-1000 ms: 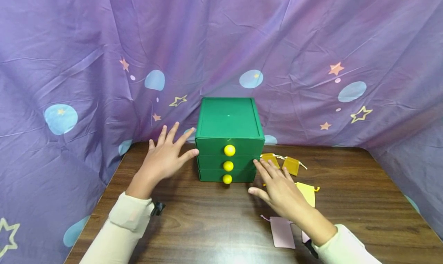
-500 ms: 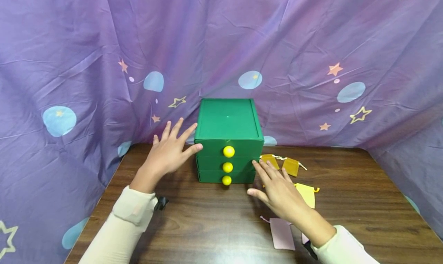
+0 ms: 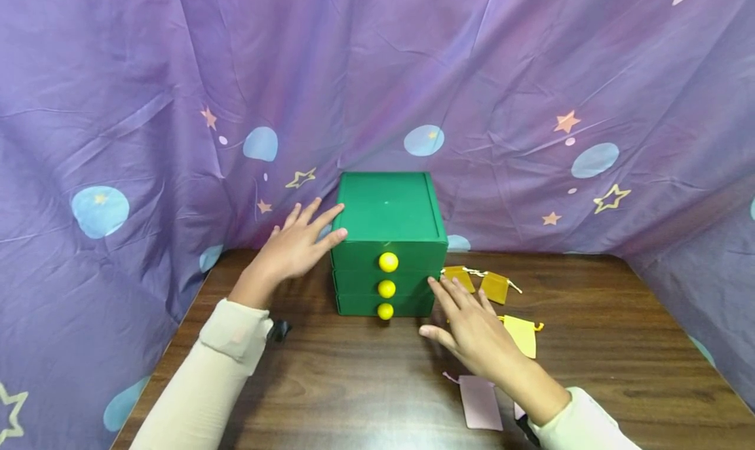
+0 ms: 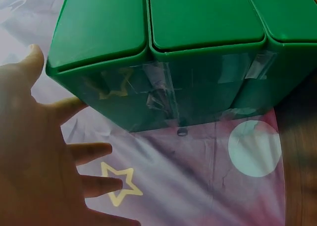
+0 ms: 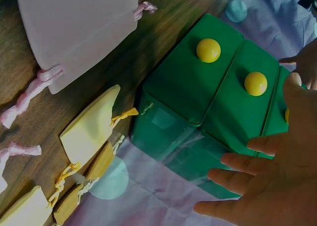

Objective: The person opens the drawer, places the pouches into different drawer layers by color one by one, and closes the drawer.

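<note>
A green drawer box (image 3: 389, 207) with three stacked drawers and round yellow knobs (image 3: 388, 262) stands at the back middle of the table, all its drawers closed. My left hand (image 3: 293, 250), fingers spread and straight, is at the box's upper left edge, thumb and forefinger overlapping that edge in the head view. In the left wrist view the left hand (image 4: 44, 151) is beside the box's side wall, which has clear tape on it. To the box's lower right, my right hand (image 3: 474, 329) is held with straight fingers, fingertips near the front right corner. Neither hand holds anything.
Right of the box lie small drawstring pouches: two mustard ones (image 3: 494, 287), a yellow one (image 3: 520, 335) and a pink one (image 3: 480, 402); more show partly behind the right arm. A purple patterned cloth (image 3: 377, 76) hangs behind the wooden table (image 3: 330, 397).
My left hand has moved right and slightly up, from beside the box to its upper left edge. The right hand has stayed nearly still, and the head view has tilted up slightly.
</note>
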